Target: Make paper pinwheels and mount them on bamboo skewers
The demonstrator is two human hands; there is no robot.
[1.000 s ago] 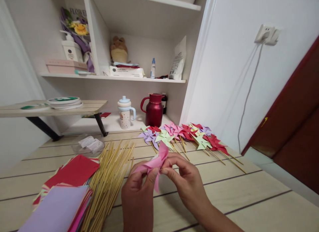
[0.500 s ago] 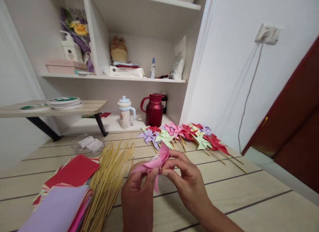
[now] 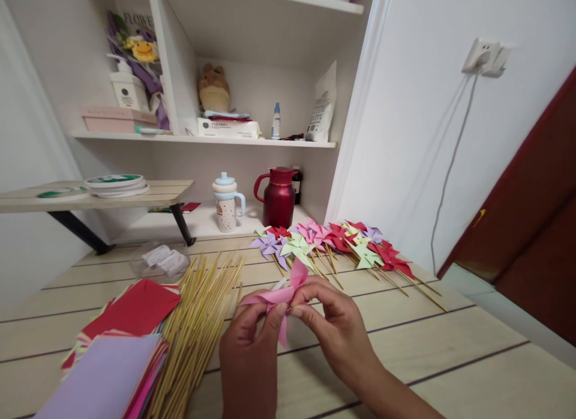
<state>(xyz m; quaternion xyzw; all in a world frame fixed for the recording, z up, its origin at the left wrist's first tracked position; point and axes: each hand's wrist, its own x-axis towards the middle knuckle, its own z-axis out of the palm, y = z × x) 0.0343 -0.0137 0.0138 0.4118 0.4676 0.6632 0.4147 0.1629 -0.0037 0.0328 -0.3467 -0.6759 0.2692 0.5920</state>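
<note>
A pink paper pinwheel [image 3: 275, 296] is held up over the table, its blades folded in toward the middle. My left hand [image 3: 255, 335] pinches it from the left, thumb at the center. From the right, the thumb and forefinger of my right hand [image 3: 330, 323] close together at the pinwheel's center, on a tiny pin-like piece mostly hidden by the fingertips. To the left of my hands lies a loose bundle of thin wooden sticks [image 3: 193, 335]. Finished pinwheels on sticks [image 3: 315, 242] lie in a heap beyond my right hand.
Stacks of red paper squares [image 3: 135, 311] and purple paper [image 3: 101, 377] lie at the left. Behind them sits a clear plastic box [image 3: 157, 262] with white packets. A red thermos jug [image 3: 278, 200] and a pale cup [image 3: 225, 209] stand at the back, near a small raised shelf [image 3: 166, 192].
My right fingertips have closed in on the pinwheel's center, and the small pin-like piece shows less. My left hand stays nearly in place.
</note>
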